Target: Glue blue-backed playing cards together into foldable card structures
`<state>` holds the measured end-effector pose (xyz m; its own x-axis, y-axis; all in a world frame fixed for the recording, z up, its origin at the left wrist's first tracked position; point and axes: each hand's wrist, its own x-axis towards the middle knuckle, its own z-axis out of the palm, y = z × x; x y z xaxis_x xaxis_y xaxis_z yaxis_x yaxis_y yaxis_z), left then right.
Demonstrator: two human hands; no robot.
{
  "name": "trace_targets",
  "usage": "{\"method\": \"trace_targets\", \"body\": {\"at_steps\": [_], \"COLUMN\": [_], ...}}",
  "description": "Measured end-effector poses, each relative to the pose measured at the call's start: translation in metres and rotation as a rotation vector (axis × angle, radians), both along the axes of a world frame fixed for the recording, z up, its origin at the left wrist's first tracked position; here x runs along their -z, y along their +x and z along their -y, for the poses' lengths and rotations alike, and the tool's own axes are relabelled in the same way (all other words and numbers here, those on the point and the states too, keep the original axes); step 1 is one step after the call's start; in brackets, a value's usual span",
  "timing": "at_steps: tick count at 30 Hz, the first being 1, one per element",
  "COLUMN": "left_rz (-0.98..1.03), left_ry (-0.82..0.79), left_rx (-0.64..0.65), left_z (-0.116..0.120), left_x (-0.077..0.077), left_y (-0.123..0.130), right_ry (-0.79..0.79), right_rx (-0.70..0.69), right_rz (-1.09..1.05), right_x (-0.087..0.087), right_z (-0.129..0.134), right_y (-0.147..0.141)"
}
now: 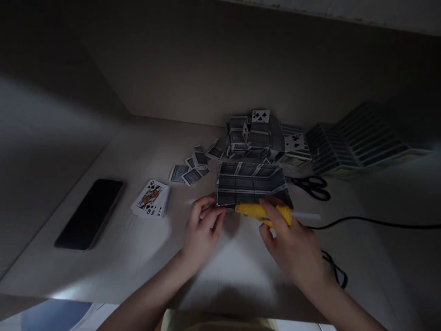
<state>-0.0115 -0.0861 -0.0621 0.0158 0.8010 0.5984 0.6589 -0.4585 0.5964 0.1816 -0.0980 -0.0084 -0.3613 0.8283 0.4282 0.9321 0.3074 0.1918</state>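
An open box made of playing cards [250,184], their patterned backs showing, lies in the middle of the table. My left hand [203,225] pinches its near left corner. In my right hand [292,243] is a yellow glue gun [255,211], held along the box's near edge with its nozzle pointing left towards my left fingertips. A clear glue stick [306,215] sticks out of the gun's rear, and a small orange light glows on the gun. Whether the nozzle touches the card is too small to tell.
A black phone [90,214] and a card stack [151,200] lie left. Loose cards [193,174] lie behind the stack. Card structures [255,135] and striped card packs [365,138] stand at the back. Black scissors [313,186] and a black cable [372,220] are right.
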Motion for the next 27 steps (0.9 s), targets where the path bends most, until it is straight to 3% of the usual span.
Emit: {"method": "trace_targets", "body": {"at_steps": [17,27], "left_rz": [0.003,-0.007], "left_ry": [-0.011,-0.026], "left_rx": [-0.009,-0.023], "left_z": [0.0003,0.0005], "left_x": [-0.0009,-0.0019], "left_y": [-0.0027,-0.0029], "right_ry": [-0.036,-0.104], "right_rx": [-0.008,-0.007], "right_rz": [0.021,-0.031], "right_x": [-0.0083,-0.0032], "right_z": [0.0014,0.0041], "right_y": [-0.0018,0.0001]}}
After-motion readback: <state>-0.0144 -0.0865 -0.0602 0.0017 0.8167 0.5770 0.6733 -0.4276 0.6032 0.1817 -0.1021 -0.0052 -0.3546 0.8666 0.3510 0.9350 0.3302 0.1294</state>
